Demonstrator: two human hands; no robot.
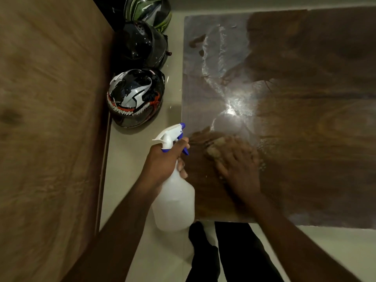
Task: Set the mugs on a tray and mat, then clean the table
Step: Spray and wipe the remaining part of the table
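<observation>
My left hand (162,161) grips the neck of a white spray bottle (175,200) with a blue trigger, held over the floor just left of the table's near corner. My right hand (240,167) presses flat on a brownish cloth (213,149) near the left front of the dark wooden table (305,139). The hand and cloth are motion-blurred. Wet streaks and a bright glare (230,106) cover the left part of the tabletop. No mugs, tray or mat are in view.
Three motorcycle helmets sit on the floor left of the table: a black-and-white fanged one (135,97), a black one (140,43) and a green-striped one (148,11). A large wooden panel (50,129) fills the left. My dark-trousered legs (223,251) stand at the table's front edge.
</observation>
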